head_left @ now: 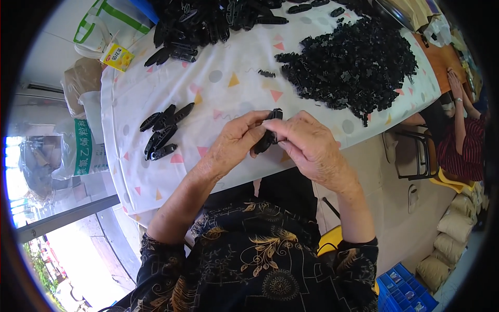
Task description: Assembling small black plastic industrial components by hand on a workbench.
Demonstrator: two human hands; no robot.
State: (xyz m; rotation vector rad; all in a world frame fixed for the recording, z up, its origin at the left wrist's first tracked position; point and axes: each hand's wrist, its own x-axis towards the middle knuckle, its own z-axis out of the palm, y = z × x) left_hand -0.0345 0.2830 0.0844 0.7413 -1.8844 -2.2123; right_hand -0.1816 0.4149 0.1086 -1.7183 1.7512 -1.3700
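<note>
Over the front edge of the table, my left hand is closed round a black plastic part, long and rounded at the ends. My right hand is pinched at the part's upper right side; whether a small piece sits between its fingertips is hidden. To the left lies a small group of similar long black parts. A big heap of small black plastic pieces spreads at the far right, with one loose piece apart from it. More long black parts are piled at the far middle.
A patterned white cloth covers the table. A yellow box and a green-white bag stand at the far left. Another person sits at the right. A blue crate and filled sacks are on the floor.
</note>
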